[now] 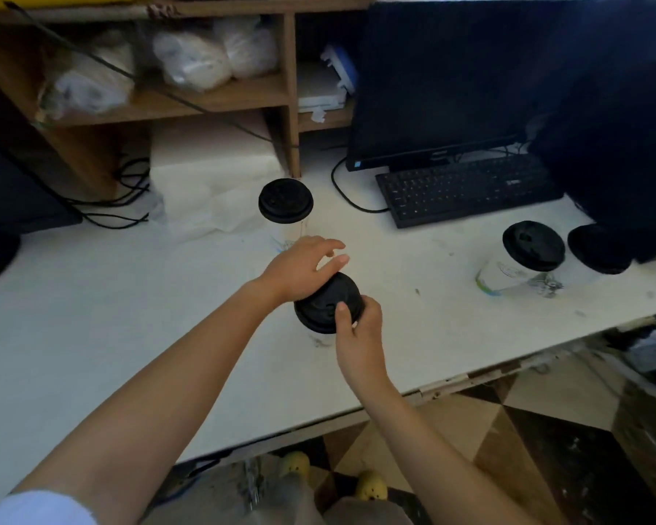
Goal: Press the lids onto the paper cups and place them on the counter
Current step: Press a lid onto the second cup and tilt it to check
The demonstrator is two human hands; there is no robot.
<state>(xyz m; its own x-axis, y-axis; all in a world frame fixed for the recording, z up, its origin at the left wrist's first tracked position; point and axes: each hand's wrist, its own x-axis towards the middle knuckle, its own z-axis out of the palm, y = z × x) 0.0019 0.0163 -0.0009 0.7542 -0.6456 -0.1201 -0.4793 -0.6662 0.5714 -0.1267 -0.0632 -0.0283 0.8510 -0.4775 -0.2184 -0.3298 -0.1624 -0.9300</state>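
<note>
A white paper cup (320, 339) stands on the white counter (129, 316) in front of me, with a black lid (324, 303) on top. My left hand (300, 269) lies across the lid's far left edge, its fingers spread. My right hand (356, 327) grips the cup's right side, its thumb resting on the lid. Behind them stands a second lidded cup (285, 206). At the right stands a third lidded cup (523, 255), and beside it a further black lid (597, 250) whose cup I cannot make out.
A black keyboard (466, 191) and a monitor (447, 81) sit at the back right. Wooden shelves (220, 96) with white bags stand at the back left, with white paper (213, 191) below. Black cables (122, 198) trail at the left. The counter's front edge runs diagonally near my arms.
</note>
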